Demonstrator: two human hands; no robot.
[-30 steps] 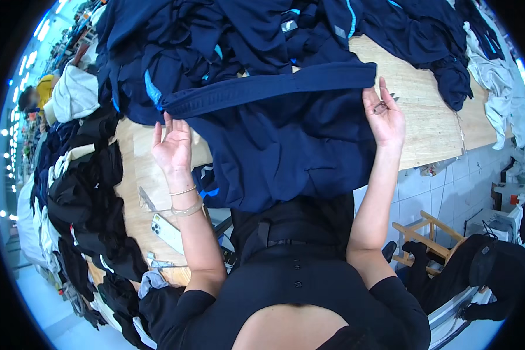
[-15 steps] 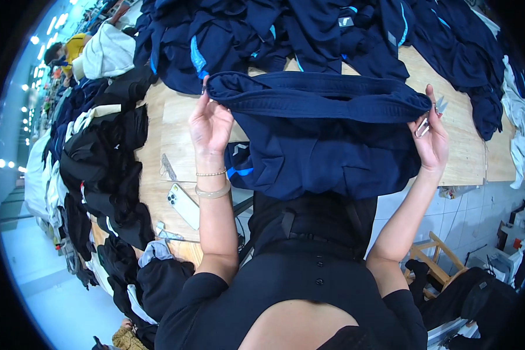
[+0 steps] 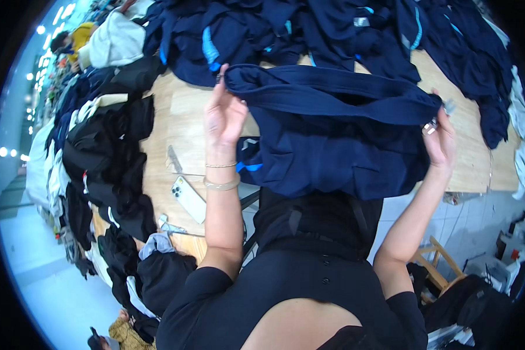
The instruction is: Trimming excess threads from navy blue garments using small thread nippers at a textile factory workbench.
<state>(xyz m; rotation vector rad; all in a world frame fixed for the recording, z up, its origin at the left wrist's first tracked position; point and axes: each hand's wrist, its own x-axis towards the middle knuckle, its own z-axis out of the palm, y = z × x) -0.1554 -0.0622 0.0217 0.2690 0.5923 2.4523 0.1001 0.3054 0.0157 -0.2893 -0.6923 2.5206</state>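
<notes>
A navy garment (image 3: 338,154) hangs in front of my body from a wide band that is stretched sideways. The band's opening gapes upward, and a blue trim with a small pale mark shows at the garment's left side. My left hand (image 3: 224,119) is closed on the band's left end, thumb up. At the right end, my right hand (image 3: 440,143) grips the band between thumb and fingers. Small metal snips (image 3: 429,128) are also in my right hand, with their loop at the palm and the blurred blades beyond the fingers. Folds hide some of my fingertips.
Navy garments with light blue trim (image 3: 309,35) are heaped along the far side of the wooden table (image 3: 181,116). Black clothes (image 3: 108,146) pile up on the left. A phone (image 3: 188,199) lies near my left forearm. A wooden stool (image 3: 440,265) stands at lower right.
The garment and both hands sit slightly further right in the picture, and the surroundings have shifted too. The band's opening is wider, and its right end hangs a little lower.
</notes>
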